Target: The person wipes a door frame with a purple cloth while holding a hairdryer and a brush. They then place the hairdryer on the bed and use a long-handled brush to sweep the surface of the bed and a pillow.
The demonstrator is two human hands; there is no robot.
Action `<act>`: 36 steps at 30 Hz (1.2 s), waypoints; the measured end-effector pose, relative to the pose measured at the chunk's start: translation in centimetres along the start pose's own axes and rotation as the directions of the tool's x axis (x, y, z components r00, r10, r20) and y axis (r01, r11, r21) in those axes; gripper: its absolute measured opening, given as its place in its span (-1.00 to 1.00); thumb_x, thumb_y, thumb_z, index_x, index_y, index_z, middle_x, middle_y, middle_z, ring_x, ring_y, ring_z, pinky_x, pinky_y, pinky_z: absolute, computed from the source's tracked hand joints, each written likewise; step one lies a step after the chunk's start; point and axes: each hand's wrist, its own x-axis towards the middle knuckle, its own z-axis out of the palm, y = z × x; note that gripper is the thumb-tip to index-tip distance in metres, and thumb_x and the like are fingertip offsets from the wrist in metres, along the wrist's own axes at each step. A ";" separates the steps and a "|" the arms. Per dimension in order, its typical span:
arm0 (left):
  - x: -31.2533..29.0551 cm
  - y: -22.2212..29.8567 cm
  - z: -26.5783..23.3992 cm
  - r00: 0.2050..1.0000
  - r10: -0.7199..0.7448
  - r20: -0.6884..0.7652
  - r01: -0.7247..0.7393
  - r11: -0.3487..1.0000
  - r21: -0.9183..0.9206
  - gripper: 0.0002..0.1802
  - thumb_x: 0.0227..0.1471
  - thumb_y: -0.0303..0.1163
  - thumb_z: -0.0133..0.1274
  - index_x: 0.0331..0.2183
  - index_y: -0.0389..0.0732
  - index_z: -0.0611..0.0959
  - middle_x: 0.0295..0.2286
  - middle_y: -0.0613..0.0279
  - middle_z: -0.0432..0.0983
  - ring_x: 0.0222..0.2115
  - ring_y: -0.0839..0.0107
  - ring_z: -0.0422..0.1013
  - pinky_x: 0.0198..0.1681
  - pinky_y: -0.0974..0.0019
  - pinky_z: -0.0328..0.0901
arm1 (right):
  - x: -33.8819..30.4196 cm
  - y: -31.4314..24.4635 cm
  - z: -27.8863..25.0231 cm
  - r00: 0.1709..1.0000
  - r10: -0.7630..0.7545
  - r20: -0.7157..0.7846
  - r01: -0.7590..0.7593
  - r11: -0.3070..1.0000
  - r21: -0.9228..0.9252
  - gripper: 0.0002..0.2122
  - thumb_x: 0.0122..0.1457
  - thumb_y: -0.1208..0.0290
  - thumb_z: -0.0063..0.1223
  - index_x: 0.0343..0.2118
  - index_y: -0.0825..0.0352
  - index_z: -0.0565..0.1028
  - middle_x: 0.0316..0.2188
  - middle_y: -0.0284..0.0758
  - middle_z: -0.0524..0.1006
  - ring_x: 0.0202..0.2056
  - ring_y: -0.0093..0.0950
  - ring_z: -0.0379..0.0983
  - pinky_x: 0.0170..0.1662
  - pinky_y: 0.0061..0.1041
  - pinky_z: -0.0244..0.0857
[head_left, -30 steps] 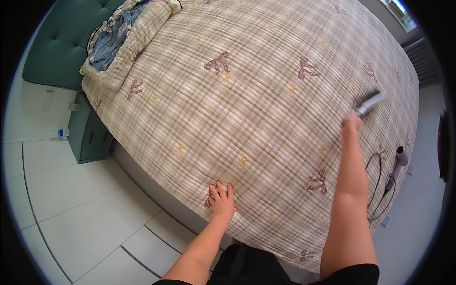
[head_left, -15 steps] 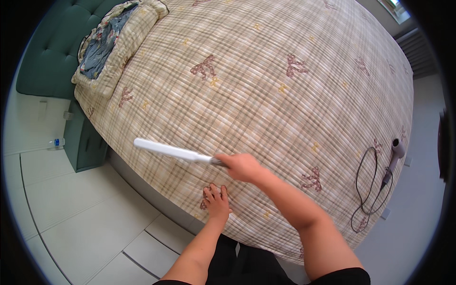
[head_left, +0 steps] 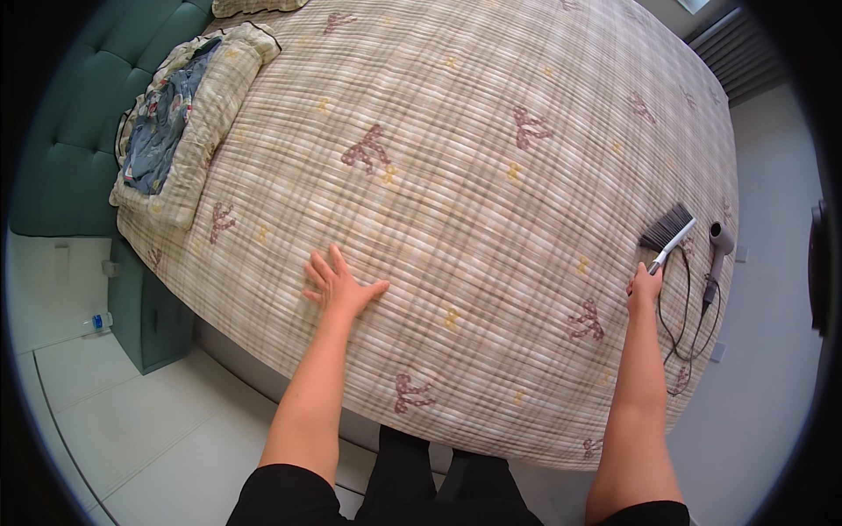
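My right hand (head_left: 645, 286) grips the handle of a bed brush (head_left: 671, 232) with dark bristles and a white back. The brush is over the right part of the bed, close beside a hair dryer and its cord. My left hand (head_left: 340, 287) rests with fingers spread on the plaid quilted bedspread (head_left: 438, 228), left of the middle; nothing is in it. The bedspread carries brown bow prints and small yellow bows.
A grey-purple hair dryer (head_left: 721, 250) with a looped dark cord lies at the bed's right edge. At the left stand a green padded headboard (head_left: 66, 149), a pillow (head_left: 210, 136) with blue-grey patterned cloth on it, a green nightstand (head_left: 158, 320) and a blue-capped bottle (head_left: 98, 322).
My right hand has swung the brush from the middle left of the bed to the right, beside the hair dryer. My left hand has moved farther up and left, fingers spread wider.
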 end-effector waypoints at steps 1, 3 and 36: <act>1.3 -0.6 -0.3 0.978 -0.077 0.193 0.070 0.997 0.046 0.29 -0.46 0.23 0.15 0.12 -0.04 -0.26 0.12 -0.04 -0.50 0.14 0.02 -0.51 0.05 -0.27 -0.33 | -1.2 -0.6 2.3 0.997 -0.040 -0.063 0.040 0.999 -0.009 -0.68 0.03 0.49 -0.08 -0.13 0.26 0.19 -0.67 -0.39 0.26 -0.76 -0.58 0.16 -0.77 -0.58 0.01; 2.9 -1.7 0.3 0.894 -0.163 0.418 0.125 0.985 0.117 0.47 -0.56 0.32 0.15 0.07 -0.02 -0.52 0.08 0.01 -0.77 0.11 0.05 -0.73 0.03 -0.30 -0.46 | -3.5 -1.4 8.1 0.983 -0.168 -0.072 0.162 0.983 -0.089 -0.76 0.01 0.52 -0.09 -0.22 0.29 0.22 -0.68 -0.40 0.25 -0.74 -0.61 0.18 -0.75 -0.59 0.04; -5.5 6.3 -26.0 0.180 0.504 -0.844 0.629 -0.719 -0.295 -0.79 0.00 -0.40 -0.09 -0.36 -0.35 0.51 -0.34 -0.01 0.40 -0.32 0.31 0.37 -0.25 0.32 0.28 | -16.8 -7.6 32.6 0.848 -0.283 0.448 0.252 0.959 0.129 -0.44 -0.03 0.58 -0.08 0.08 0.26 0.07 -0.74 -0.47 0.18 -0.83 -0.67 0.05 -0.81 -0.63 -0.06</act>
